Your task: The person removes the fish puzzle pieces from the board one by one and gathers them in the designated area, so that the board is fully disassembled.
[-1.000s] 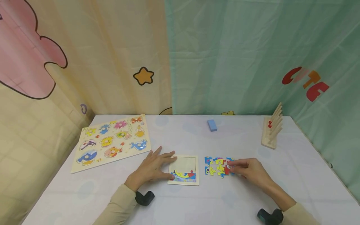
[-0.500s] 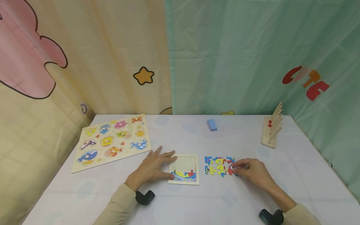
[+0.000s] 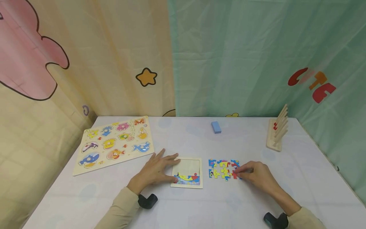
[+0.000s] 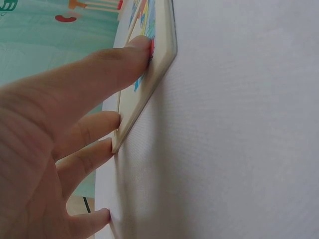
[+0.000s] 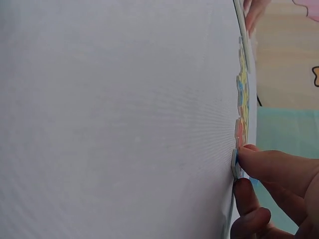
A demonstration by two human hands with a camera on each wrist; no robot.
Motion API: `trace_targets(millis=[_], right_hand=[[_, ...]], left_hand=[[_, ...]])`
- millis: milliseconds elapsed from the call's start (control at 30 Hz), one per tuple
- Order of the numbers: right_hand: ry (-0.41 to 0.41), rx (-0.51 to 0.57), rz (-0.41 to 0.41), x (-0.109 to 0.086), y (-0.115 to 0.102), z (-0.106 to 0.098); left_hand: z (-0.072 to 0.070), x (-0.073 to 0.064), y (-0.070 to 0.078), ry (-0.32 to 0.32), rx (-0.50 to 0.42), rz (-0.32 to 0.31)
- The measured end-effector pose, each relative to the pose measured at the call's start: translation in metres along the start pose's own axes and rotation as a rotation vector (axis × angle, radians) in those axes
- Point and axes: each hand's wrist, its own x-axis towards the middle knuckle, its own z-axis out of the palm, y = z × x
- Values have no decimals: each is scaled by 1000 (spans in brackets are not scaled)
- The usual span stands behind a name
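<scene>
As I follow the work remotely, the nearest things on my head view are two black wrist devices (image 3: 147, 201), worn beside beige cloth sleeves (image 3: 121, 206). Beyond them, the left hand (image 3: 155, 168) lies with its fingers spread wide, thumb at the lower left corner of a shallow wooden frame (image 3: 201, 173) and forefinger at its upper left; I take this to be steadying, since so light a tray could slide. Smooth and pale, its recess carries a bottom row of joined pieces (image 3: 187, 180), one red knob jutting upward, with bare wood above.

Just to the right lie the loose puzzle pieces (image 3: 224, 171), flat, glossy and lobed, picture side up, probably grouped there for easy reach. At their right end, the right hand (image 3: 257, 176) has its fingers narrowed, pinching a thin, blue-edged piece (image 5: 235, 163) by its side, which I judge suits something so flat.

Farther off, a wooden animal board (image 3: 103, 159) sits angled at left, a blue block (image 3: 216, 127) and a dowel stand (image 3: 270, 138) toward the counter's (image 3: 183, 136) back edge, then softly creased curtains (image 3: 257, 57).
</scene>
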Motion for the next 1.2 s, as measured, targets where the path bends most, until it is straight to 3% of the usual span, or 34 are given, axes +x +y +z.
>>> trace_targets(millis=[333,567,700,867,1000,1200], right_hand=[[34,22,-13,3,-8,1],[10,112,-63,9,-37,17],[-48,141,-106,14,-57,33],[-152,164,-236,21,-80,54],[-227,156,-344,26,-98,71],[-296,123,-424,32,-115,89]], left_hand=[[0,0,-1,1,8,5],[-1,0,0,1,5,7],[-1,0,1,2,2,8],[-1,0,1,4,1,7],[-1,0,0,0,2,4],[-1,1,-1,-1,-4,5]])
